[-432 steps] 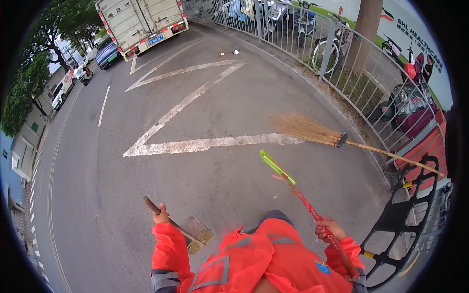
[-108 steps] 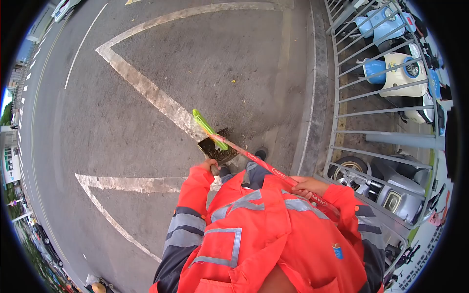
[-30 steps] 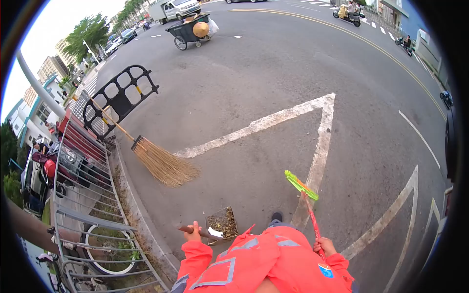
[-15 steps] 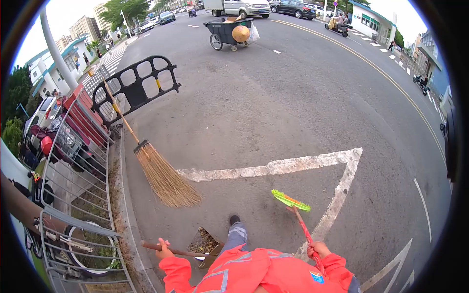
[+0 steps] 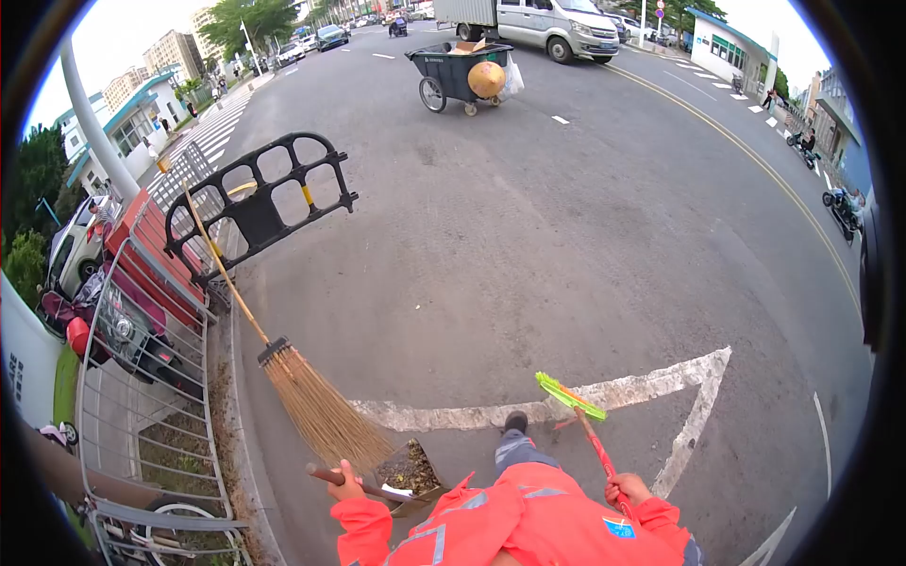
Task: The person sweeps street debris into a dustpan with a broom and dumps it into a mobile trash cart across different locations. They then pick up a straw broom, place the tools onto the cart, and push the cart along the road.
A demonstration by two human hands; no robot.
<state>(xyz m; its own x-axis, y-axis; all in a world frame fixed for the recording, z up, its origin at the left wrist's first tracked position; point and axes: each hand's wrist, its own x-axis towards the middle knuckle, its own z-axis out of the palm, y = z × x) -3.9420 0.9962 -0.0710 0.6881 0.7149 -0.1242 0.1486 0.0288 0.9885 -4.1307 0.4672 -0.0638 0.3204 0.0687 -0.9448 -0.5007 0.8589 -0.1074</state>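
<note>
My left hand [image 5: 346, 481] is closed around the brown handle of a dustpan [image 5: 436, 492], which hangs low by my left side. Dry leaves and debris [image 5: 408, 466] lie in the pan, with a white scrap at its edge. In my right hand [image 5: 628, 490] is the red handle of a push broom [image 5: 573, 396] with green and orange bristles, its head out in front of me. A large straw broom [image 5: 326, 401] stands tilted at front left, bristles down beside the dustpan. Its long handle crosses the black barrier; I cannot tell whether it rests on it.
A black plastic barrier [image 5: 260, 212] stands ahead on the left, beyond a metal railing [image 5: 142, 415] along the kerb. Farther ahead is a wheeled garbage cart [image 5: 458, 74] with a straw hat on it. A silver van [image 5: 557, 26] is behind it. White painted lines [image 5: 651, 382] cross the asphalt.
I have stepped forward, so the painted line and straw broom are nearer. Both hands keep hold of their tools. The van has moved right along the road.
</note>
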